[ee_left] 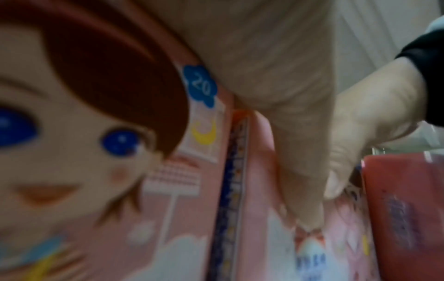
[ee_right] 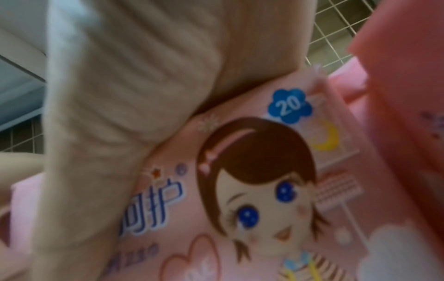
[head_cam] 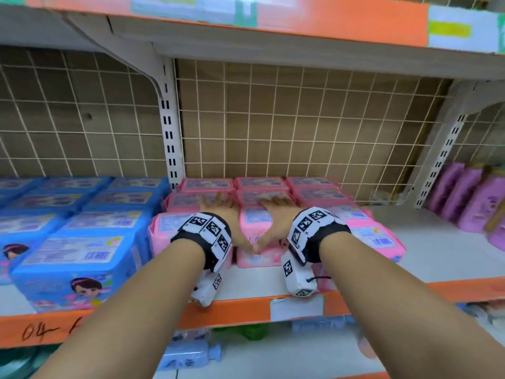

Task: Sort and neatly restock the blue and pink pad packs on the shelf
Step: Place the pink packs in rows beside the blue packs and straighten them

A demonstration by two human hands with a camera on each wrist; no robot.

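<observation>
Fig.: front pink pack (head_cam: 255, 239), mid column of the pink block, near edge of the shelf (head_cam: 410, 258). Left hand (head_cam: 226, 220) and right hand (head_cam: 276, 217) lie on it w/ fingers spread flat over its top and thumbs down its front face, meeting approx. at centre; both hands wide and pressing, nothing curled around or pinched. Fingertips reach onto the packs behind.

Handling (est.): soft film wrap over compressible pads, so light, squashy, somewhat slippery, not fragile. Best taken by the two short ends or top plus front w/ flat palms; pinching the film risks creasing. Pushing from the front face should slide it back square against its row.

Appearance: pink wrap, white barcode label on top; right wrist view shows the front print (ee_right: 259, 190): cartoon girl, brown hair, blue eyes, blue "20" badge, yellow moon, blue script. Left wrist view shows the same print on the neighbouring pack (ee_left: 96, 152) just beside it.

Blue packs (head_cam: 76, 242) fill the left bay, same design; purple packs (head_cam: 470, 198) stand far right, well apart.
</observation>
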